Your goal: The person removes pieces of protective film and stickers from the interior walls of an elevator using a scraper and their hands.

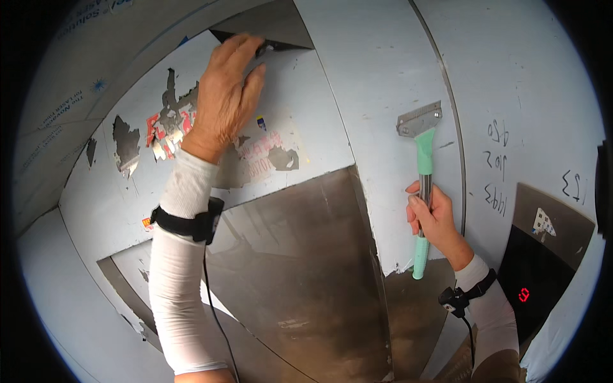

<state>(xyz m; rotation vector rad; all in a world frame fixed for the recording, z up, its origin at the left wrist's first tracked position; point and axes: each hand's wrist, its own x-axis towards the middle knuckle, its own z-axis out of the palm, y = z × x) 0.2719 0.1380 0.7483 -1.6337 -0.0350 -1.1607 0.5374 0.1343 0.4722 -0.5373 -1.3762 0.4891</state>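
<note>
My left hand [230, 86] is raised to the upper edge of the film-covered panel above the elevator door. Its blurred fingertips are at the loose edge of the protective film [292, 81], where a dark fold lies below bare metal [273, 21]. The thumb stands apart from the fingers; whether they pinch the film is not clear. My right hand [433, 215] is closed around the metal shaft of a scraper [425, 153] with mint-green grip parts. Its wide metal blade head [420, 119] points up, in front of the pale film on the side panel.
Torn stickers [167, 129] and ragged film patches mark the panel around my left forearm. Below is a brown metal elevator door [301, 268]. A dark display panel [531, 277] with a red digit is at right, near handwritten marks. Cables [218, 311] hang from both wrist-worn devices.
</note>
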